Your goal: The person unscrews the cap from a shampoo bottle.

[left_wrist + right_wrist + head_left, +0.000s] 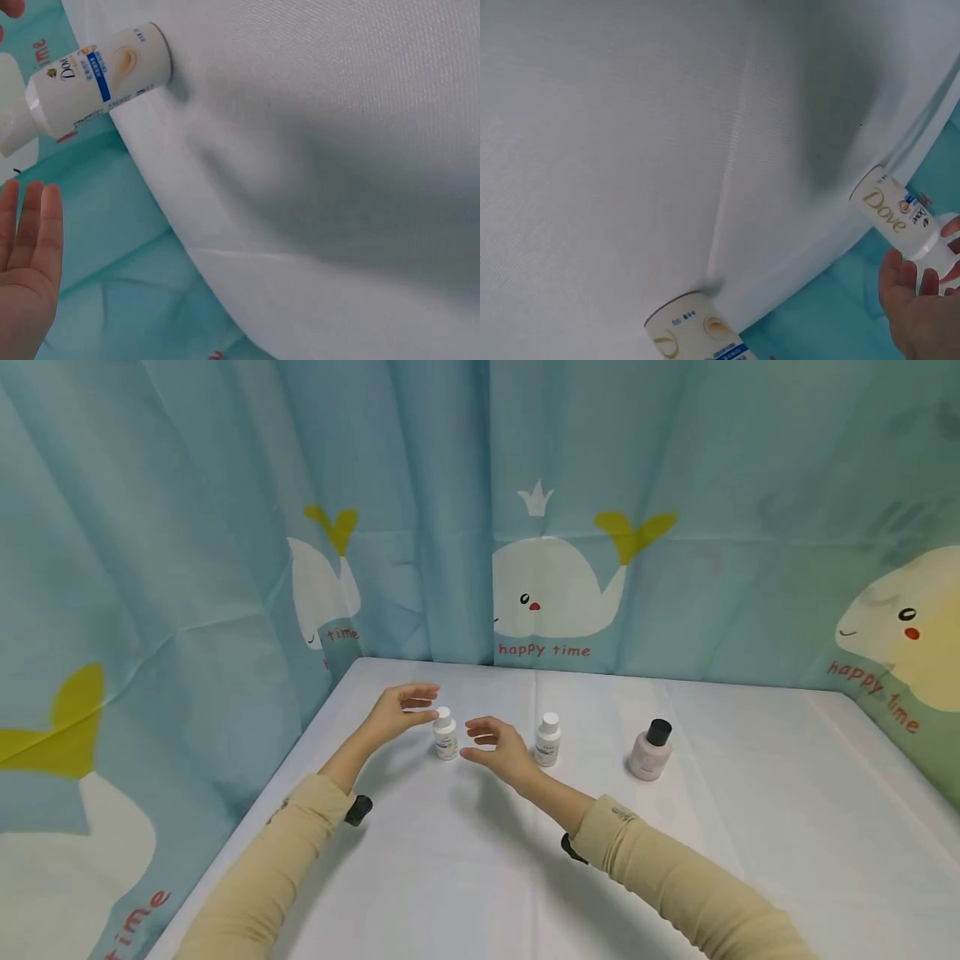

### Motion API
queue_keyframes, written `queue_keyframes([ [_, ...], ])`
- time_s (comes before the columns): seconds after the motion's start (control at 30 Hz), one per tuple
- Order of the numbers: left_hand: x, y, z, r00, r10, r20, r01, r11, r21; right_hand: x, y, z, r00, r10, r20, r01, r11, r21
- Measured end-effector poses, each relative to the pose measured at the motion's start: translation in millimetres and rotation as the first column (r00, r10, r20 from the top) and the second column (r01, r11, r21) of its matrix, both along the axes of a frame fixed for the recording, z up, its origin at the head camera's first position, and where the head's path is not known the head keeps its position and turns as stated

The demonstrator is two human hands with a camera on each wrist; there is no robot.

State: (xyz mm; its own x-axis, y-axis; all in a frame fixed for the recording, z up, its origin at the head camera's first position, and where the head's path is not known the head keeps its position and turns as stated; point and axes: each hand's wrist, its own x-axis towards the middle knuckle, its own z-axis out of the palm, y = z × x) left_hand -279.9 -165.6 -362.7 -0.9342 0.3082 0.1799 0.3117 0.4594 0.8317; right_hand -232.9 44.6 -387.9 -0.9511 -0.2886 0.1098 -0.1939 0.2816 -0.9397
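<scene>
A small white Dove bottle [446, 742] with a white cap stands upright on the table between the two hands. To its left is my left hand [397, 710], fingers stretched out near the cap; the left wrist view shows this hand [30, 262] beside the bottle [105, 79]. My right hand [501, 750] is on the bottle's other side, fingers loosely bent toward it with nothing held. In the right wrist view, the right hand [922, 322] overlaps the view of the Dove bottle's [896, 214] cap end; touching cannot be told.
A second white bottle [547, 740] stands just right of my right hand. Farther right is a pink bottle [648, 758] with a black cap. White cloth covers the table [450, 877], and a blue whale-print curtain [420, 527] hangs behind and to the left.
</scene>
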Motion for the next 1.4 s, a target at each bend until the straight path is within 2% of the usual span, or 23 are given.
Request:
queue_keyframes([
  [0.23, -2.8, 3, -5.0, 0.999, -0.043, -0.009, 0.044, 0.998, 0.043, -8.9, -11, -5.3, 1.0, -0.022, -0.019, 0.022, 1.0, 0.013],
  [0.4, -5.8, 3, -7.6, 0.998, -0.062, -0.022, 0.063, 0.995, 0.077, -19.3, -22, -11.0, 1.0, -0.025, 0.007, 0.025, 0.999, 0.029],
  [0.53, -8.3, 6, -14.5, 0.997, -0.073, -0.014, 0.074, 0.991, 0.108, -22.7, -24, -14.6, 0.999, -0.01, 0.036, 0.009, 0.999, 0.037],
  [0.73, -10.9, 14, -21.7, 0.995, -0.103, -0.005, 0.103, 0.987, 0.12, -26.1, -18, -20.6, 0.991, -0.004, 0.131, -0.006, 0.997, 0.072],
  [0.93, -9.5, 15, -23.5, 0.995, -0.095, 0.019, 0.093, 0.989, 0.115, -27.1, -24, -27.2, 0.986, 0.048, 0.162, -0.048, 0.999, -0.003],
  [1.1, -7.0, 14, -23.9, 0.996, -0.088, 0.031, 0.084, 0.99, 0.112, -26.8, -33, -28.7, 0.987, 0.048, 0.153, -0.043, 0.998, -0.037],
  [1.4, -7.0, 14, -24.7, 0.999, -0.046, 0.017, 0.045, 0.997, 0.059, -31.8, -36, -26.7, 0.993, 0.021, 0.113, -0.021, 1.0, 0.003],
])
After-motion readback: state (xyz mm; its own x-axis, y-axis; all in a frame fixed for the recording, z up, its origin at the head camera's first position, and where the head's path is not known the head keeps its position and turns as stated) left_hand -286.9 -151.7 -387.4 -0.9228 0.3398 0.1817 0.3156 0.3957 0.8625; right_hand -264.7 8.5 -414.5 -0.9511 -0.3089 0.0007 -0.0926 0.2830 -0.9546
